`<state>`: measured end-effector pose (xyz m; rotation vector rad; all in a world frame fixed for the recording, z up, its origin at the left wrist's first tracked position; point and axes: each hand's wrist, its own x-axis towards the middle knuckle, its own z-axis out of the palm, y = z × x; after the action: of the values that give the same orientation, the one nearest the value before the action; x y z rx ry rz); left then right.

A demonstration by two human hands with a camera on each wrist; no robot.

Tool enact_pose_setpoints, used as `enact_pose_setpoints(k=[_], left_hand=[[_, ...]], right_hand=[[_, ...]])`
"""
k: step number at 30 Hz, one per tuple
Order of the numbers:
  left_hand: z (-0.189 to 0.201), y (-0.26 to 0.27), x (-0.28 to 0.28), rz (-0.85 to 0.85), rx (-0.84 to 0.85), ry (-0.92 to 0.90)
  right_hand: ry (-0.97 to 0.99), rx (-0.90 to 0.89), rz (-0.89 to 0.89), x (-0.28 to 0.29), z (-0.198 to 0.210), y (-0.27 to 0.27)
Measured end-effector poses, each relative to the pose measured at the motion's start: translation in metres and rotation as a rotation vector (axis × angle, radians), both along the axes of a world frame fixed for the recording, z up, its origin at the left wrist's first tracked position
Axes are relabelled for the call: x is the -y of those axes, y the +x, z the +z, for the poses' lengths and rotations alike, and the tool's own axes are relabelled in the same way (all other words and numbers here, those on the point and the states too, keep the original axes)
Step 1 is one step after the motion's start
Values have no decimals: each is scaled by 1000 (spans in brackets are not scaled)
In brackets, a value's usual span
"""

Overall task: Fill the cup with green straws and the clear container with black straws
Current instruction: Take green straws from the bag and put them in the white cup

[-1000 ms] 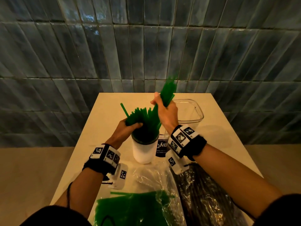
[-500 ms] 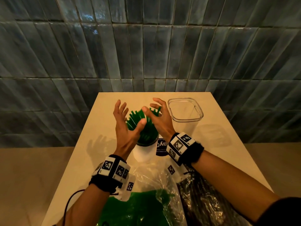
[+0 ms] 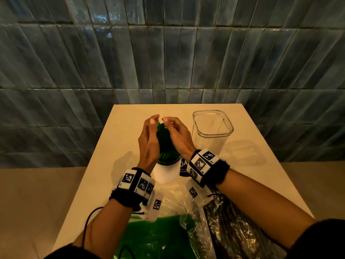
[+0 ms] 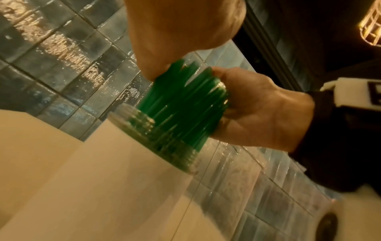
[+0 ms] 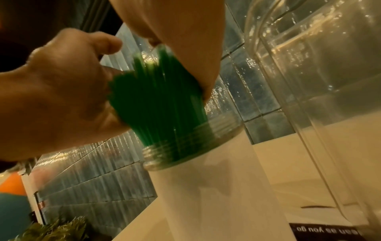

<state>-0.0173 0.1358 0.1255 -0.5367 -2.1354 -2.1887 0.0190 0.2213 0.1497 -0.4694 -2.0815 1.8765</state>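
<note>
A thick bundle of green straws (image 3: 164, 144) (image 4: 185, 104) (image 5: 158, 97) stands in the white cup (image 3: 165, 173) (image 5: 206, 187) at the middle of the table. My left hand (image 3: 148, 141) (image 5: 57, 91) cups the bundle from the left and my right hand (image 3: 179, 135) (image 4: 257, 110) from the right. Their fingers curl round the straws and the fingertips nearly meet over the tops. The clear container (image 3: 212, 128) (image 5: 319, 81) stands empty just right of the cup, beyond my right hand.
A plastic bag of green straws (image 3: 158, 238) lies at the near table edge, with a bag of black straws (image 3: 233, 230) to its right. The cream table (image 3: 246, 165) ends against a tiled wall (image 3: 168, 53). A dark label (image 3: 183, 168) lies by the cup.
A second ago my right hand held a bunch of straws above the cup. Both hands then opened wide, and now they have closed in round the bundle standing in the cup.
</note>
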Motion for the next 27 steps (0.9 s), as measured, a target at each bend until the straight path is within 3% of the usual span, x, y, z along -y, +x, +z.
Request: enact_pose_setpoints(k=[8,10,12,14,16,19,23,25,27], left_hand=[[4,-6,31,188,-1,20],[-3,2,52,225,43,67],[-18,21,75,236,76,36],[-42,53,99,111,76,-167],[-68,90,122,-150,77,-535],[-106,133,148,-440,2,-1080],[-134,156,157,-532,-124,-1271],[-140,161,155,-542,-139,-1300],[-143,164,153,-536,-160,-1309]], right_hand=[[136,-117,54,-16,19,40],[153,-178,-7,-27,12,72],[127,-111,-97,-41,-8,104],[82,132,-151,-54,-40,129],[59,450,-103,-60,-73,147],[-34,634,36,-55,-99,159],[-120,813,368,-39,-98,159],[122,831,551,-27,-94,155],[639,713,684,-18,-93,148]])
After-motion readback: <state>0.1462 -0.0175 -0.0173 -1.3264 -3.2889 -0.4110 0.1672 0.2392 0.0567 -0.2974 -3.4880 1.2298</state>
